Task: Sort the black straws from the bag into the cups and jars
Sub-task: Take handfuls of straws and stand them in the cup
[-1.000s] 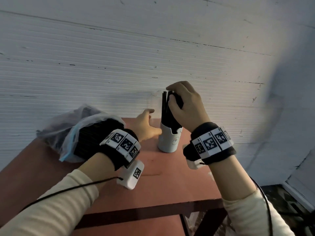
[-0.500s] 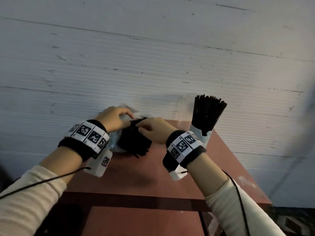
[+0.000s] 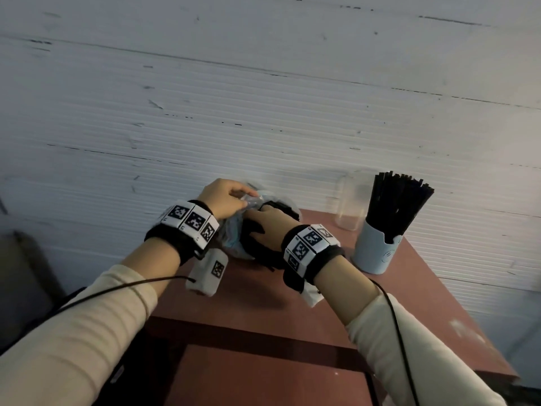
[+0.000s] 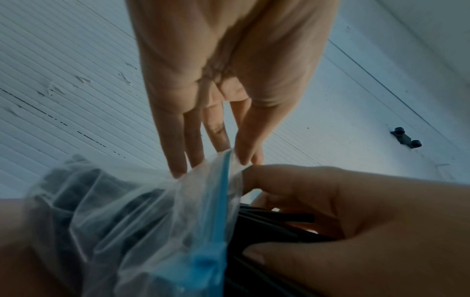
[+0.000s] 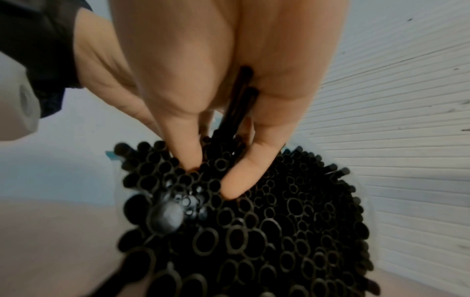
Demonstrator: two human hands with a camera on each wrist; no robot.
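Note:
A clear plastic bag (image 3: 234, 238) with a blue zip strip (image 4: 223, 180) lies at the back of the red-brown table (image 3: 263, 312), full of black straws (image 5: 279, 221). My left hand (image 3: 244, 200) pinches the bag's rim and holds its mouth up, as the left wrist view (image 4: 244, 160) shows. Inside the mouth, my right hand (image 3: 257, 227) has thumb and fingers dug in among the straw ends (image 5: 211, 174), curled round a few straws (image 5: 241, 104) that run up into the palm. To the right, a pale blue cup (image 3: 371, 256) holds an upright bunch of black straws (image 3: 395, 203).
A clear glass jar (image 3: 348, 206) stands against the white ribbed wall (image 3: 263, 112), just left of the cup. The table's right edge (image 3: 456, 306) runs close past the cup. Cables trail from both wrist bands along my sleeves.
My right hand left the cup's straws and moved left into the bag. My left hand went from beside the cup to the bag's rim and pinched it. The view swung left.

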